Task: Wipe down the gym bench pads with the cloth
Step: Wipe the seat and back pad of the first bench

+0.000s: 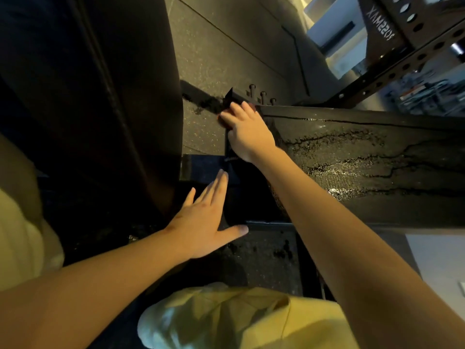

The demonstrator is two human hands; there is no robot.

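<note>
1. The right hand reaches up from the lower right to the middle of the frame and sits on the near end of a long black bench pad.
2. Its fingers are held close together and curve down over the pad's end, gripping a dark reddish cloth against it. Only a small edge of the cloth shows, under the fingertips at the left of the hand.
3. The bench pad runs from the centre out to the right edge of the frame. Its top is wet and shiny, with dark, crack-like streaks running along it.
4. The left hand is lower, just left of centre. Its fingers are straight and spread, the thumb is out to the right, and it holds nothing.
5. It lies over the dark gap below the pad's end. I cannot tell whether the palm is touching anything.
6. A second, larger black upholstered pad fills the upper left of the frame, with a seam running down it.
7. Between the two pads a black frame bar crosses, and three upright bolts stand just above the right hand.
8. Speckled grey rubber floor shows in the upper middle, with a wet dark patch beside the cloth.
9. A black steel rack with rows of holes crosses the upper right corner, and the lettering on it reads mirrored.
10. Pale yellow clothing fills the bottom centre and the lower left edge.
</note>
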